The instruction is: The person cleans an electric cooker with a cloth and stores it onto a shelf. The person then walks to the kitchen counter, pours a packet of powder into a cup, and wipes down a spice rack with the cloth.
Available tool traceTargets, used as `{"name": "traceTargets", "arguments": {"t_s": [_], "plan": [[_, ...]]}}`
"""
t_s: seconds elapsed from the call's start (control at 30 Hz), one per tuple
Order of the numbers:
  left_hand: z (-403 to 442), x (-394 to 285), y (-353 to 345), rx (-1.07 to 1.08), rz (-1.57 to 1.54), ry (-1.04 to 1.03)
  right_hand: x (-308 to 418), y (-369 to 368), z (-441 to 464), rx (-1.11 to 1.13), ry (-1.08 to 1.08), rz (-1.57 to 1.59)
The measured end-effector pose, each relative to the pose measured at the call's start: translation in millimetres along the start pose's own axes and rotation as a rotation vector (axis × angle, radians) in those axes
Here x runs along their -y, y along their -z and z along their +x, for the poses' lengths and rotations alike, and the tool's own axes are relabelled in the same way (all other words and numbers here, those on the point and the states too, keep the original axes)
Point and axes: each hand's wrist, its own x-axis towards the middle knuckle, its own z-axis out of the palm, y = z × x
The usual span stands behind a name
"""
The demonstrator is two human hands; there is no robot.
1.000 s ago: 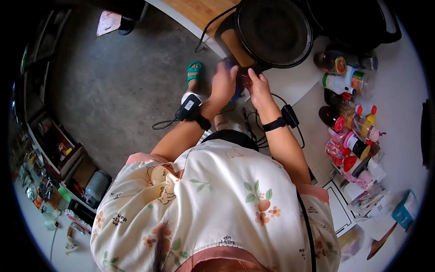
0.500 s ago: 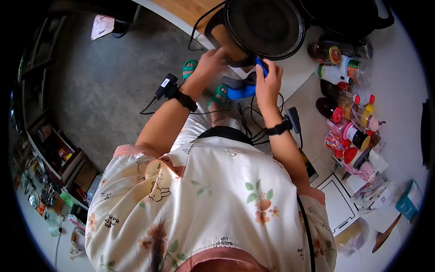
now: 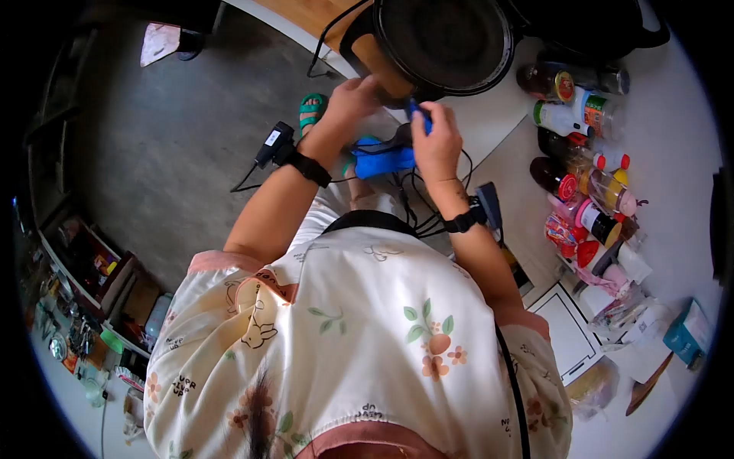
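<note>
My right hand [image 3: 437, 145] is closed, with a piece of blue cloth-like material [image 3: 417, 115] pinched between thumb and fingers. A larger blue and dark grey piece [image 3: 382, 161] hangs just below, beside the counter edge; whether both are one thing I cannot tell. My left hand [image 3: 355, 103] is at the front of a round black electric griddle [image 3: 443, 46], near its brownish front panel [image 3: 382, 69]. Its fingertips are smeared by motion, so their grip is unclear. The griddle's lid [image 3: 585, 27] lies open toward the back right.
Jars and bottles [image 3: 562, 118] crowd the white counter at right, with bags and a teal packet [image 3: 686, 333] nearer me. Black cables [image 3: 417, 199] hang by the counter edge. A power cord [image 3: 317, 57] loops left of the griddle. Shelves [image 3: 84, 252] stand at far left.
My right hand has moved a little left with the blue material. The hanging blue piece has shifted left too. My left hand stays by the griddle's front, slightly moved.
</note>
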Motion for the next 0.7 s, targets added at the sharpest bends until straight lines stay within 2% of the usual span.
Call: {"name": "traceTargets", "arguments": {"t_s": [0.07,0.1,0.27,0.33,0.4,0.5,0.57,0.67,0.7], "plan": [[4.2,1.9,0.6,0.039,-0.028,-0.016,-9.1,4.0,18.9,-0.132,0.005,-0.007],[3.3,6.0,3.1,0.053,-0.039,-0.021,-11.2,-2.0,20.2,-0.098,0.006,-0.040],[16.7,26.6,12.0,0.110,0.301,-0.302,6.9,-37.2,-3.8,0.066,0.047,-0.063],[14.3,27.5,9.8,0.107,0.154,-0.224,13.5,-28.1,2.0,0.162,0.039,-0.153],[-1.2,11.6,3.7,0.079,-0.188,0.009,18.0,-8.6,20.8,0.313,0.054,-0.330],[24.4,42.3,14.9,0.097,0.201,-0.265,25.8,3.7,39.6,0.452,-0.004,-0.495],[39.5,60.3,17.2,0.098,0.270,-0.317,24.7,-5.3,42.9,0.494,-0.107,-0.380],[40.7,56.4,16.7,0.059,0.143,-0.155,11.5,-41.6,48.8,0.527,-0.249,-0.173],[37.5,53.9,15.3,0.041,0.082,-0.072,-1.6,-56.5,52.6,0.540,-0.339,0.022]]}}
